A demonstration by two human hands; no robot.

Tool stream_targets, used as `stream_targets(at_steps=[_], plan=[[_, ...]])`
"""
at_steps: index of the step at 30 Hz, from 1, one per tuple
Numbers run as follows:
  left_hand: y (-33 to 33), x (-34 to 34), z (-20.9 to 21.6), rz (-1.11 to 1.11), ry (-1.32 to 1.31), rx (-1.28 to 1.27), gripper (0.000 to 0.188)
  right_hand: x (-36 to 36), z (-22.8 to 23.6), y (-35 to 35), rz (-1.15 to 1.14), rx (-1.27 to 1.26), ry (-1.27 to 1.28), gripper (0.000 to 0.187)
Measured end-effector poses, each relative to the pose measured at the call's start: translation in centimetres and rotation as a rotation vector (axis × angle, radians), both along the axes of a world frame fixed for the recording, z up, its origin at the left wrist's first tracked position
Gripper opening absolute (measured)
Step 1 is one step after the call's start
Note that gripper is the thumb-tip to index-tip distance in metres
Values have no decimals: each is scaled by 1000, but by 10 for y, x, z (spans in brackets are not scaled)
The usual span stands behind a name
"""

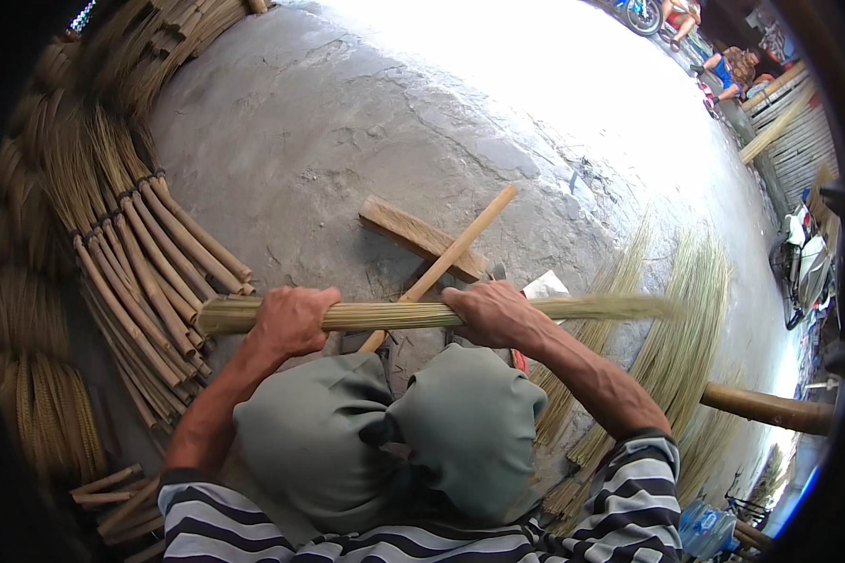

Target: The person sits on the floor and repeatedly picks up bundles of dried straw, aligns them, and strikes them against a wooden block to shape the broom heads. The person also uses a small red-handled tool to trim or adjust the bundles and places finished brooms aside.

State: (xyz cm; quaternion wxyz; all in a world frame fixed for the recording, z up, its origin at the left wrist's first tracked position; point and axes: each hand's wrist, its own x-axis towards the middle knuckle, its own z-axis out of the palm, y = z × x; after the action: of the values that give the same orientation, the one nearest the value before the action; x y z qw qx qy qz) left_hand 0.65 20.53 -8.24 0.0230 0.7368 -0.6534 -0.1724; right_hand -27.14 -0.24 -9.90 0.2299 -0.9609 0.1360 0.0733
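Observation:
A long bundle of thin, straw-coloured broom stalks (385, 315) lies crosswise in front of my knees. My left hand (294, 319) is wrapped round it near its thick left end, and my right hand (488, 310) grips it further along. Past my right hand the bundle thins toward a blurred tip. Just beyond, a round wooden stick (468, 236) slants across a rough wooden block (413, 235); its lower part passes under the bundle. A pale scrap (545, 284) and a small red thing (519, 360) lie by my right forearm, partly hidden.
Bound brooms with bamboo-like handles (174, 235) are heaped at the left. Loose stalks (681, 319) lie on the concrete floor (300, 141) to the right, near a thick pole (765, 406). Plastic bottles (704, 528) are at lower right. Two people sit far off by a motorbike (640, 14).

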Motion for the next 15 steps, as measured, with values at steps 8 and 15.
stream_targets(at_steps=[8,15], plan=[[-122,-7,41,-160,-259,-279,41,-63,14,-67,-479,-547,-290,23],[-120,13,83,-24,-214,-922,67,-113,12,-170,-1041,-368,-172,28]])
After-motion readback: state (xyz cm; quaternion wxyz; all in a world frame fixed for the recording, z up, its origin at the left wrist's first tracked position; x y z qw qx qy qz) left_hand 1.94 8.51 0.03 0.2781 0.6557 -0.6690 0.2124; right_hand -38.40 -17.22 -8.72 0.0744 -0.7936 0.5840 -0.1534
